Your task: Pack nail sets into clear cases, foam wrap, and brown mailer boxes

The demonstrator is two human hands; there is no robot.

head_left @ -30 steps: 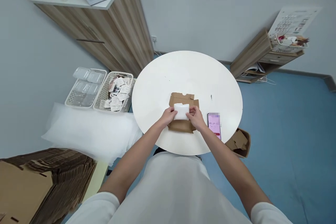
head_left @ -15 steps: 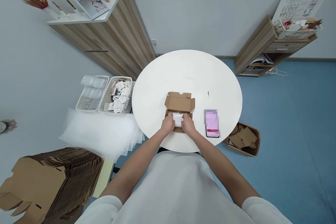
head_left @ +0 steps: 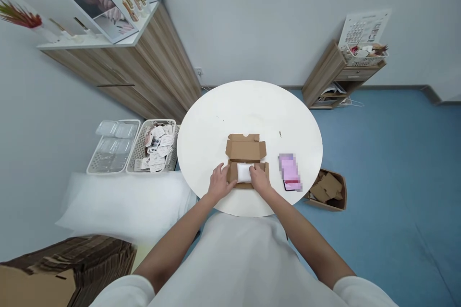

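Observation:
A small brown cardboard box [head_left: 246, 149] lies open on the round white table [head_left: 252, 110], its lid flap laid back. Inside it rests a white wrapped packet [head_left: 244, 173]. My left hand [head_left: 219, 183] sits against the box's left side, fingers spread on the table and the box wall. My right hand [head_left: 260, 180] presses down on the packet's right end with its fingers together. A phone with a pink screen [head_left: 290, 172] lies to the right of the box.
Two white baskets stand left of the table, one with clear plastic trays [head_left: 112, 146], one with small cards [head_left: 156, 147]. White foam sheets [head_left: 122, 201] and stacked flat cartons [head_left: 68, 268] lie below them. A carton of cardboard scraps [head_left: 327, 190] sits on the blue floor.
The white packet went from above the flat cardboard down into the box. My left hand let go of it and moved to the box's left side.

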